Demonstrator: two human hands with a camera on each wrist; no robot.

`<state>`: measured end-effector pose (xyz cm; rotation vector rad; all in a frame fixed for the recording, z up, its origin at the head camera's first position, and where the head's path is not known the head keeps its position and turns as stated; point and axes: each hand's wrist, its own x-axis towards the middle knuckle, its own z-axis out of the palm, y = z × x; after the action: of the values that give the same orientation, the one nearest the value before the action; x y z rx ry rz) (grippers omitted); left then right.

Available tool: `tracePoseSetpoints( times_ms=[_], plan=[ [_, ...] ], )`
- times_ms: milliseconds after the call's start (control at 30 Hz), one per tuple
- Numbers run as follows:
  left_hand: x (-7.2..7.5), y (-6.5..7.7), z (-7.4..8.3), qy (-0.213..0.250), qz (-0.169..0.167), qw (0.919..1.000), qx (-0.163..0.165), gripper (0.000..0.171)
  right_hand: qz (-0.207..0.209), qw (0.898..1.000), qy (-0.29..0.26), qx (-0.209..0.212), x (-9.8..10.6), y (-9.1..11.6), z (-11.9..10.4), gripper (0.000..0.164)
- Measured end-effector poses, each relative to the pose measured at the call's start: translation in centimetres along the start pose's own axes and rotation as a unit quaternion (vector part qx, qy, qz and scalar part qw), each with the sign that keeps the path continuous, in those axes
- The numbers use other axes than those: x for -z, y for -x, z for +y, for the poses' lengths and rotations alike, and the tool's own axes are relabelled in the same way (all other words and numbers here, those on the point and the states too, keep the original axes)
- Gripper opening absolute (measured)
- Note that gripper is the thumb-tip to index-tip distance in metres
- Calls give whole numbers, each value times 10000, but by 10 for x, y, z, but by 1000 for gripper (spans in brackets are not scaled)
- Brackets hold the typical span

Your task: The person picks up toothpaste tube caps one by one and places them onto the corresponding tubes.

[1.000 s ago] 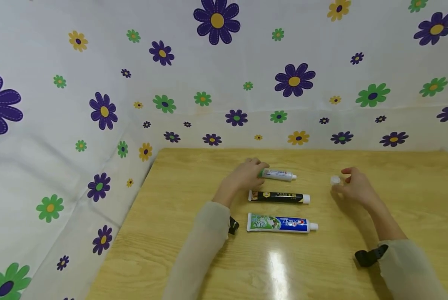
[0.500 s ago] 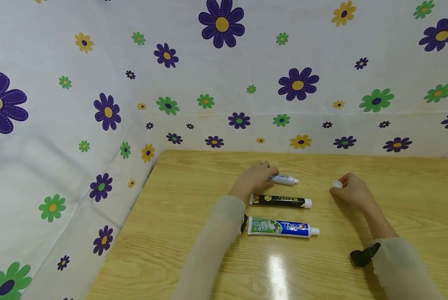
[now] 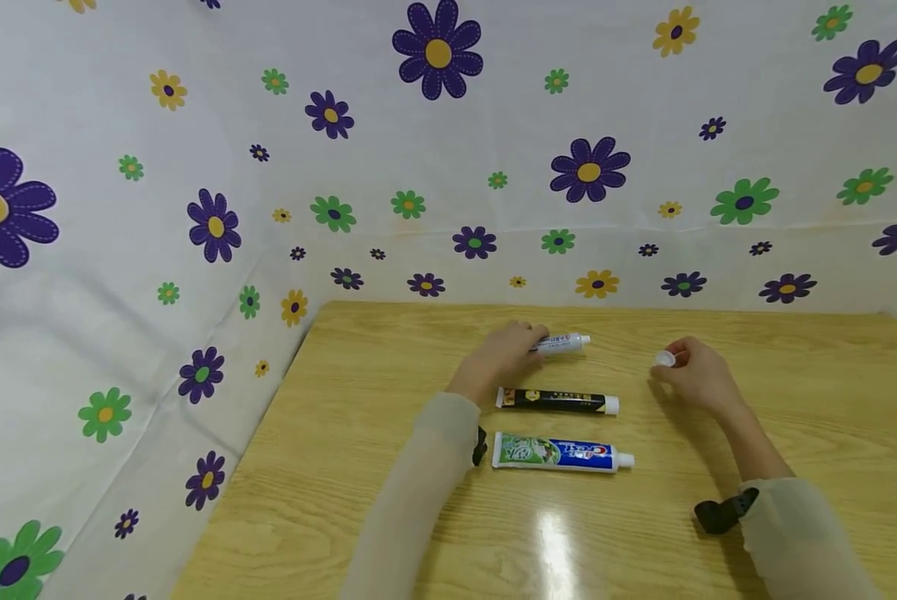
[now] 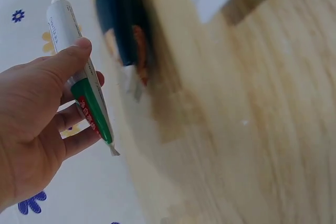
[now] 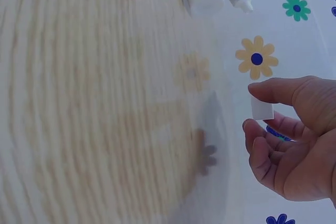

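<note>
Near the table's far edge, my left hand (image 3: 503,354) holds a small white toothpaste tube (image 3: 563,343) by its rear half. Its uncapped nozzle (image 3: 586,339) points right, toward the other hand. The left wrist view shows the thumb along one side of the tube (image 4: 64,24) and fingers behind it, with the green, crimped end sticking out below. Off to the right, my right hand (image 3: 704,375) pinches a small white cap (image 3: 664,358) between thumb and fingers. A gap separates cap and nozzle. The right wrist view shows the cap (image 5: 262,108) side-on.
Closer to me on the wooden table (image 3: 328,467) lie a black toothpaste tube (image 3: 557,401) with a white cap and a larger green-and-blue toothpaste tube (image 3: 561,452). Both caps face right. A flower-printed white cloth (image 3: 516,125) stands behind the table and along its left side.
The white tube's nozzle end has swung up and away from me in the left hand. The right hand's fingers have drawn together around the cap, which now tilts differently. The other tubes stay put.
</note>
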<state>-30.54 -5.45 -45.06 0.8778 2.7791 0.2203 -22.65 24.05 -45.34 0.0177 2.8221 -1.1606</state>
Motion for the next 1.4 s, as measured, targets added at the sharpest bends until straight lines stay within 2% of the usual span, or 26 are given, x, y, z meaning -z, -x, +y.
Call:
tracePoseSetpoints(
  times_ms=[167,267,467,700,1000,1267,1400],
  plan=[
    [11,4,-1,-174,226,9996,34,42,253,9992,-162,280,0,4,-11,47],
    [16,9,-2,-129,313,9994,60,43,379,9983,-223,379,-1,6,-18,46],
    [22,26,-4,145,427,9989,127,43,554,9963,-349,557,-6,11,-29,45],
    [32,48,3,150,687,9975,54,44,785,9906,-669,897,-11,20,-37,41],
    [32,71,15,-301,1148,9928,-180,43,1025,9822,-1117,1113,-16,31,-53,37],
    [23,92,25,129,1358,9905,-174,43,896,9752,-1573,1269,-30,46,-59,35],
    [24,100,27,376,1479,9882,-110,42,882,9717,-1753,1314,-33,51,-64,34]
  ],
)
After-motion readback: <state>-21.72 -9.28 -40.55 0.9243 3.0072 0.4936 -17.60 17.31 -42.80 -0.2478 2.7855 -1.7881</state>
